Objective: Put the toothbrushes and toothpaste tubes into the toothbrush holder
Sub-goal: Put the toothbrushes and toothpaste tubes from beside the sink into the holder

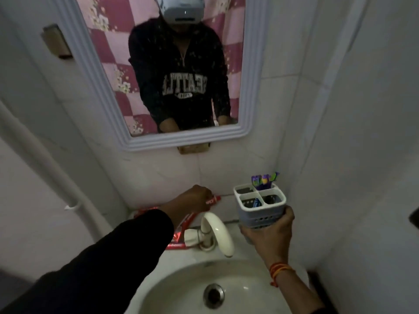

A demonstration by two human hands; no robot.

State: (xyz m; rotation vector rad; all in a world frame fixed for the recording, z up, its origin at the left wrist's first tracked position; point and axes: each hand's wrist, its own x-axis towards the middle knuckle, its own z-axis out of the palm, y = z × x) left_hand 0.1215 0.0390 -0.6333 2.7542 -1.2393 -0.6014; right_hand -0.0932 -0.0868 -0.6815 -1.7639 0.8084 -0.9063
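My right hand point(269, 230) grips a white four-compartment toothbrush holder point(260, 208) from below, held above the sink's right rim. Purple and green toothbrushes point(264, 180) stand in its back right compartment, and something blue lies in the front left one. My left hand point(197, 199) reaches to the back ledge and is closed around a red toothpaste tube point(213, 200) near the wall. More red toothpaste tubes point(181, 225) lie on the ledge behind the tap, partly hidden by my left arm.
A white curved tap point(217, 232) stands between my hands at the back of the white basin point(181, 291), whose drain point(213, 295) is below. A framed mirror point(158, 71) hangs above. A tiled wall closes in at the right, a white pipe point(45, 168) at the left.
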